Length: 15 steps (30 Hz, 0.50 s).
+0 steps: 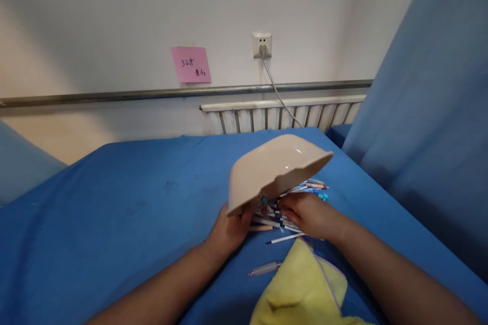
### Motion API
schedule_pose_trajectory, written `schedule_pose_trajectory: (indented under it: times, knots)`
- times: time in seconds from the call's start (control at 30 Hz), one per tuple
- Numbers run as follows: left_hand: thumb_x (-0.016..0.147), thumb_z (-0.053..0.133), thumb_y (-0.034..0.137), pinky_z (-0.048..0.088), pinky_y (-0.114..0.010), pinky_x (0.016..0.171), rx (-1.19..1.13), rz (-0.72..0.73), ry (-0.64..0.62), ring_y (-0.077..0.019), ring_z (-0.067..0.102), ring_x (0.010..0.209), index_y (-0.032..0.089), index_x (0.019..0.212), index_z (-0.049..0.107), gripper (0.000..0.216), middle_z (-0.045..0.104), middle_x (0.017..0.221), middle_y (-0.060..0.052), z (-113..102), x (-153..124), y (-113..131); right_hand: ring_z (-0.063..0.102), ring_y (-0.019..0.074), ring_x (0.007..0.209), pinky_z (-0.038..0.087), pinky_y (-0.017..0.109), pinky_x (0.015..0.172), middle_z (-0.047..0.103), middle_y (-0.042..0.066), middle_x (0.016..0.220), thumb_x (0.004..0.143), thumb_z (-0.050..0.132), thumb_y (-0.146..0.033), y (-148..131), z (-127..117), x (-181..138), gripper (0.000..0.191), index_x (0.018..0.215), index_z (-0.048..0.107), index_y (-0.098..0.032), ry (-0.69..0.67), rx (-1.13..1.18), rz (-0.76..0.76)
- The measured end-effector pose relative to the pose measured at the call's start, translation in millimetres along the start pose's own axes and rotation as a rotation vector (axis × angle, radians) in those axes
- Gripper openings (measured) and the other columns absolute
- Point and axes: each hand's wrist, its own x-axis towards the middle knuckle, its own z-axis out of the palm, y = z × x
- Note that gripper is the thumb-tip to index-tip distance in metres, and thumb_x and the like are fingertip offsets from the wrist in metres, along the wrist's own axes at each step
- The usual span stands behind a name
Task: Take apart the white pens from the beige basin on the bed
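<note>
My left hand [230, 228] grips the near left rim of a cream plastic basin [267, 167]. The basin is tipped on its side, its opening facing down and towards me. Under that opening lies a heap of pens [269, 221], with pen refills among them, partly hidden by the basin. My right hand [305, 212] reaches into the heap with its fingers curled together; what they pinch, if anything, is hidden. A white refill [285, 238] lies just in front of my right hand. Small turquoise pieces [323, 196] sit beyond my right wrist.
A crumpled yellow cloth [299, 284] lies close to me, with a clear pen [264, 269] beside it. Blue sheeting [114, 213] covers the table. Behind it are a radiator [259, 118], a cable [277, 92] plugged into a wall socket [262, 43], and a blue curtain [430, 111] at right.
</note>
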Motion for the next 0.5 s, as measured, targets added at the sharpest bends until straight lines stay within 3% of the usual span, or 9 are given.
schedule_pose_trajectory:
  times: [0.13, 0.2, 0.27, 0.33, 0.37, 0.43, 0.5]
  knots:
    - [0.072, 0.063, 0.012, 0.046, -0.031, 0.091, 0.003, 0.037, -0.171, -0.0269, 0.056, 0.104, 0.020, 0.089, 0.069, 0.020, 0.069, 0.094, -0.005, 0.8, -1.2, 1.1, 0.060, 0.0214, 0.094, 0.040, 0.028, 0.078, 0.068, 0.008, 0.100, 0.090, 0.043, -0.027, 2.0, 4.9, 0.2, 0.025, 0.100, 0.065, -0.019, 0.034, -0.019, -0.008]
    - [0.072, 0.064, 0.012, 0.046, -0.032, 0.091, 0.045, 0.063, -0.195, -0.0265, 0.057, 0.103, 0.021, 0.091, 0.068, 0.021, 0.069, 0.093, -0.004, 0.2, 0.4, 2.8, 0.060, 0.0212, 0.093, 0.040, 0.028, 0.078, 0.068, 0.008, 0.100, 0.091, 0.043, -0.027, 2.0, 4.9, 0.1, 0.025, 0.100, 0.065, -0.019, 0.035, -0.023, -0.001]
    - [0.072, 0.064, 0.013, 0.049, -0.030, 0.086, 0.096, 0.043, -0.091, -0.0254, 0.058, 0.099, 0.020, 0.084, 0.068, 0.015, 0.069, 0.085, -0.003, -1.2, 2.7, 4.5, 0.061, 0.0199, 0.089, 0.040, 0.027, 0.075, 0.068, 0.007, 0.096, 0.091, 0.042, -0.027, 0.7, 2.8, -0.1, 0.024, 0.095, 0.065, -0.018, 0.023, -0.010, -0.007]
    - [0.074, 0.062, 0.014, 0.051, -0.026, 0.074, 0.123, -0.051, 0.039, -0.0228, 0.063, 0.082, 0.018, 0.069, 0.066, 0.007, 0.067, 0.066, -0.003, -3.0, 4.6, 6.6, 0.061, 0.0185, 0.087, 0.040, 0.025, 0.074, 0.068, 0.007, 0.094, 0.090, 0.043, -0.024, -1.3, -0.1, -0.2, 0.022, 0.094, 0.064, -0.018, 0.013, 0.016, -0.012]
    - [0.076, 0.059, 0.015, 0.052, -0.025, 0.067, 0.099, -0.113, 0.080, -0.0208, 0.063, 0.070, 0.017, 0.064, 0.064, 0.013, 0.065, 0.059, -0.003, -4.0, 5.2, 8.1, 0.061, 0.0181, 0.087, 0.040, 0.025, 0.074, 0.068, 0.006, 0.094, 0.089, 0.044, -0.022, -2.3, -1.3, -0.2, 0.021, 0.095, 0.064, -0.018, 0.006, 0.027, -0.009]
    - [0.079, 0.053, 0.014, 0.051, -0.025, 0.055, -0.050, -0.233, 0.114, -0.0171, 0.060, 0.054, 0.014, 0.065, 0.063, 0.017, 0.064, 0.056, -0.004, -7.1, 5.6, 12.5, 0.061, 0.0178, 0.088, 0.040, 0.024, 0.075, 0.068, 0.006, 0.095, 0.088, 0.045, -0.020, -3.5, -2.8, 0.0, 0.021, 0.097, 0.064, -0.018, -0.009, 0.043, 0.007]
    - [0.080, 0.049, 0.012, 0.050, -0.024, 0.049, -0.262, -0.343, 0.103, -0.0151, 0.060, 0.050, 0.010, 0.074, 0.063, 0.016, 0.068, 0.064, -0.008, -12.5, 5.7, 18.3, 0.061, 0.0180, 0.089, 0.040, 0.024, 0.076, 0.068, 0.006, 0.096, 0.087, 0.046, -0.019, -3.6, -3.2, 0.2, 0.021, 0.099, 0.064, -0.019, -0.012, 0.052, 0.013]
